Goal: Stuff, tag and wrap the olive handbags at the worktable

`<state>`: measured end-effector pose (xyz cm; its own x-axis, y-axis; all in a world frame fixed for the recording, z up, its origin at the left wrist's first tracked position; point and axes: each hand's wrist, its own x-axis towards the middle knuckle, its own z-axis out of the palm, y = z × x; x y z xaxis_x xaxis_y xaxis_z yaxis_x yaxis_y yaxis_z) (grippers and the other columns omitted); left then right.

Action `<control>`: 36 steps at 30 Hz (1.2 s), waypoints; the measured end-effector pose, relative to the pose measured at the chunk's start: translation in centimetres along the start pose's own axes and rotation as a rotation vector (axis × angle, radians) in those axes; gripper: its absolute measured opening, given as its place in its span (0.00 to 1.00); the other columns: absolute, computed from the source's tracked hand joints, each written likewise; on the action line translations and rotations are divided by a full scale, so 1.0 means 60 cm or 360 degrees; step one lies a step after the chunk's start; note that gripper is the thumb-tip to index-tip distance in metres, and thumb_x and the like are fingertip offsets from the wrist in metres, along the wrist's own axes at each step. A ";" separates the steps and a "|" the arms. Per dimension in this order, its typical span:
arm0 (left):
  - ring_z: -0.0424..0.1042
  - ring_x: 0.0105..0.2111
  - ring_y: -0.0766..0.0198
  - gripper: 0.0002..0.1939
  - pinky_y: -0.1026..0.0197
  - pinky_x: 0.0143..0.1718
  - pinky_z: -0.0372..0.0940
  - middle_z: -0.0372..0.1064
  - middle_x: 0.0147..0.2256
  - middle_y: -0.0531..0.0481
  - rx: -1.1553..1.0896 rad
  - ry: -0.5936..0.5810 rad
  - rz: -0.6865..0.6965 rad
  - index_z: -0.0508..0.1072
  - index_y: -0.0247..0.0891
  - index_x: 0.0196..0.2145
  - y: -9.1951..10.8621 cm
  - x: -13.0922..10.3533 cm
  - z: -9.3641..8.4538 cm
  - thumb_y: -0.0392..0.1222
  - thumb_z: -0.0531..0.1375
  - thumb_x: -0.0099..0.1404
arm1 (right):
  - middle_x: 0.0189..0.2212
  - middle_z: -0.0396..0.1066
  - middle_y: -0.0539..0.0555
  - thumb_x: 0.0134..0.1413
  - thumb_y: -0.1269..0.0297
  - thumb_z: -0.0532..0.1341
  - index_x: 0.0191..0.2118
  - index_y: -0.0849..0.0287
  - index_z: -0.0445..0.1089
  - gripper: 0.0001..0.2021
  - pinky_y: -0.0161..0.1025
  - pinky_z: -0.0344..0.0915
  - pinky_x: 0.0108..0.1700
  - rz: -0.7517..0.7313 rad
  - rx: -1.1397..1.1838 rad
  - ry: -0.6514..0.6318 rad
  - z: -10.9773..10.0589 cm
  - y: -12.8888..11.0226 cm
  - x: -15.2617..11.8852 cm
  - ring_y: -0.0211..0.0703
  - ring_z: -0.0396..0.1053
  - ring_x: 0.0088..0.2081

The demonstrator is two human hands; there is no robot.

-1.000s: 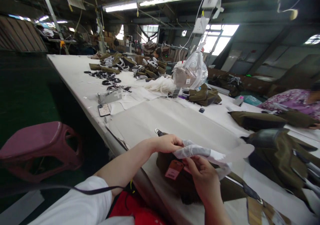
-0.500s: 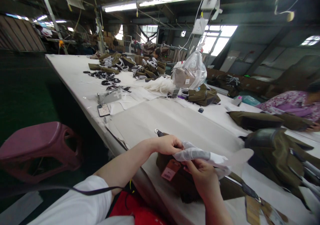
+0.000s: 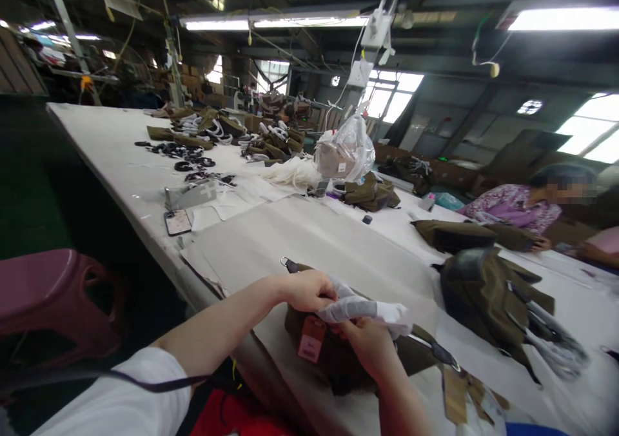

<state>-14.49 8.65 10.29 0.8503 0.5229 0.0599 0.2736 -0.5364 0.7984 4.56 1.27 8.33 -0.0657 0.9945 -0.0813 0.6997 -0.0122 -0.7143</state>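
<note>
An olive-brown bag [image 3: 338, 368] lies in front of me on the table, with a metal ring at its far left corner. Its handle [image 3: 358, 309] is covered in a white and grey wrapping. My left hand [image 3: 312, 291] pinches the left end of that wrapped handle. Just below and to the right, my right hand [image 3: 367, 342] has its fingers closed at the underside of the wrapping, and its fingertips are partly hidden. A hang tag [image 3: 312, 339] with a barcode label dangles from the bag between my hands.
Another olive bag [image 3: 483, 294] lies at the right, beyond brown card tags [image 3: 454, 394]. A phone [image 3: 177, 222] rests near the table's left edge. Several bags and black straps are piled farther back. A co-worker [image 3: 517, 207] sits across the table; a pink stool [image 3: 53, 300] stands left.
The view has swung a little to the right. My right hand has come closer to my left along the handle. A pale flap that stuck out at the handle's right end no longer shows.
</note>
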 end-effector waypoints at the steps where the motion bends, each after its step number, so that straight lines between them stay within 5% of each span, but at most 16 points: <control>1: 0.71 0.30 0.66 0.10 0.70 0.30 0.62 0.76 0.30 0.52 0.0018 -0.0011 0.0013 0.79 0.32 0.34 0.001 0.001 0.000 0.38 0.59 0.60 | 0.23 0.77 0.55 0.52 0.55 0.57 0.22 0.56 0.75 0.16 0.43 0.69 0.34 -0.0025 0.0053 -0.0011 -0.001 0.004 0.000 0.51 0.76 0.30; 7: 0.67 0.26 0.68 0.10 0.70 0.28 0.60 0.72 0.25 0.53 -0.0158 0.0026 -0.0073 0.79 0.32 0.31 -0.002 0.004 0.004 0.38 0.59 0.60 | 0.25 0.78 0.56 0.51 0.48 0.61 0.28 0.57 0.78 0.17 0.42 0.71 0.30 -0.0107 0.0527 -0.0049 -0.003 0.013 -0.004 0.51 0.75 0.28; 15: 0.68 0.29 0.67 0.13 0.69 0.31 0.60 0.73 0.28 0.54 -0.0270 0.0102 -0.0175 0.79 0.31 0.34 -0.016 0.018 0.003 0.42 0.57 0.63 | 0.28 0.77 0.53 0.59 0.53 0.55 0.34 0.57 0.75 0.16 0.40 0.69 0.29 -0.0280 0.0242 0.0033 0.002 -0.007 0.006 0.47 0.74 0.28; 18: 0.68 0.30 0.66 0.16 0.67 0.32 0.61 0.73 0.29 0.52 -0.0165 0.0406 -0.0231 0.78 0.30 0.35 -0.001 0.014 0.004 0.43 0.53 0.66 | 0.35 0.78 0.53 0.61 0.55 0.55 0.46 0.56 0.74 0.16 0.42 0.69 0.37 -0.0481 -0.0047 0.0401 0.000 -0.009 -0.027 0.48 0.76 0.35; 21: 0.70 0.33 0.64 0.17 0.65 0.36 0.62 0.73 0.30 0.49 0.0127 0.0940 -0.0149 0.76 0.32 0.32 0.020 -0.017 0.021 0.42 0.51 0.69 | 0.37 0.78 0.55 0.60 0.57 0.58 0.44 0.56 0.75 0.13 0.40 0.68 0.39 -0.0718 -0.0265 0.0990 -0.008 0.015 -0.088 0.47 0.75 0.35; 25: 0.70 0.35 0.64 0.13 0.63 0.40 0.62 0.71 0.32 0.47 0.0265 0.1884 0.0004 0.72 0.35 0.36 0.037 -0.077 0.079 0.39 0.49 0.70 | 0.32 0.76 0.57 0.60 0.53 0.59 0.40 0.58 0.74 0.14 0.40 0.65 0.37 -0.0293 -0.0328 0.1542 -0.031 0.080 -0.158 0.47 0.73 0.31; 27: 0.69 0.31 0.64 0.13 0.63 0.36 0.62 0.69 0.28 0.48 0.0263 0.1822 0.0100 0.71 0.35 0.32 0.044 -0.095 0.112 0.37 0.49 0.70 | 0.33 0.76 0.58 0.58 0.48 0.59 0.40 0.58 0.73 0.17 0.42 0.66 0.39 -0.0045 -0.0246 0.1511 -0.037 0.115 -0.172 0.49 0.73 0.32; 30: 0.69 0.29 0.65 0.12 0.63 0.34 0.63 0.70 0.27 0.49 0.0252 0.1266 0.0226 0.72 0.36 0.31 0.056 -0.090 0.157 0.37 0.51 0.68 | 0.36 0.76 0.58 0.52 0.42 0.61 0.41 0.58 0.71 0.22 0.45 0.68 0.41 0.0084 -0.0096 0.1215 -0.026 0.158 -0.172 0.51 0.73 0.35; 33: 0.73 0.37 0.62 0.11 0.62 0.42 0.67 0.74 0.38 0.46 0.0212 0.0907 0.0153 0.74 0.36 0.43 0.068 -0.060 0.194 0.37 0.53 0.67 | 0.37 0.76 0.58 0.48 0.42 0.64 0.44 0.59 0.69 0.26 0.45 0.69 0.41 0.0130 0.0132 0.1024 -0.003 0.179 -0.165 0.51 0.74 0.37; 36: 0.73 0.45 0.59 0.17 0.58 0.50 0.67 0.73 0.46 0.44 0.0142 0.0768 0.0055 0.70 0.36 0.51 0.073 -0.031 0.221 0.39 0.56 0.65 | 0.36 0.76 0.58 0.49 0.43 0.63 0.43 0.60 0.67 0.24 0.45 0.71 0.41 0.0159 0.0438 0.0912 0.010 0.178 -0.165 0.50 0.75 0.36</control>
<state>-8.89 -3.47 5.71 0.5599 0.7396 0.3734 0.3041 -0.6027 0.7378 12.27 -8.77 1.07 0.4343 0.8839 0.1733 0.4697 -0.0580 -0.8809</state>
